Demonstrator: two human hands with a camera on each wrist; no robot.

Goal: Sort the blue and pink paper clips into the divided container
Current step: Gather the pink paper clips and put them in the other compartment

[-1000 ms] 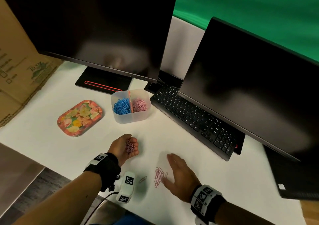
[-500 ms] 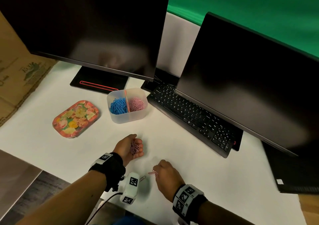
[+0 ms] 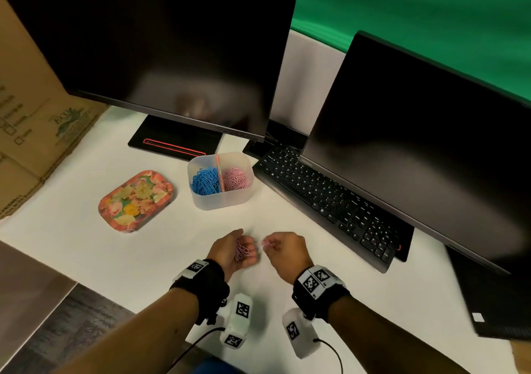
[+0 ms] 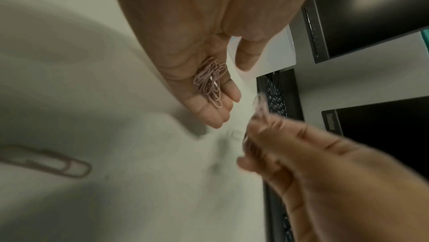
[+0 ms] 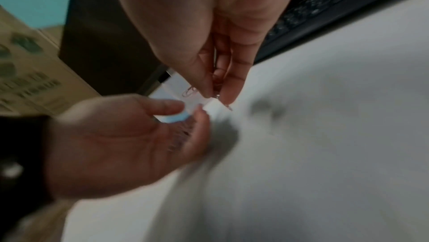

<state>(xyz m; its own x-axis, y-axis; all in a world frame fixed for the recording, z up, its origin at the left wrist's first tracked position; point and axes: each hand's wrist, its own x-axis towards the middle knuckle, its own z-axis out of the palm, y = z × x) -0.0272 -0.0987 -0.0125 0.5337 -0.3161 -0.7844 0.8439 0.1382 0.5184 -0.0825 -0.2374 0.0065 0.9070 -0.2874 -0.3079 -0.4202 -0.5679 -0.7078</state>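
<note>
Step in hand: consolidating loose pink wire paper clips before deposit. The left hand [image 3: 234, 251] is palm-up, fingers cupped around a bunch of pink clips [image 3: 242, 251]. The right hand [image 3: 284, 254], just right of it, pinches a few more pink clips [image 3: 265, 243] between thumb and fingertips. The translucent plastic divided container [image 3: 219, 200] stands farther away, holding blue clips [image 3: 205, 181] left, pink clips right. 1 pink clip [image 4: 46, 161] lies on the white desk near the left wrist.

Next move, as judged: transfer the pinched clips into the cupped palm, collect the stray, then empty into the right compartment.

Left grip [image 3: 236, 249] cupped (palm up); right grip [image 3: 283, 251] pinching.
</note>
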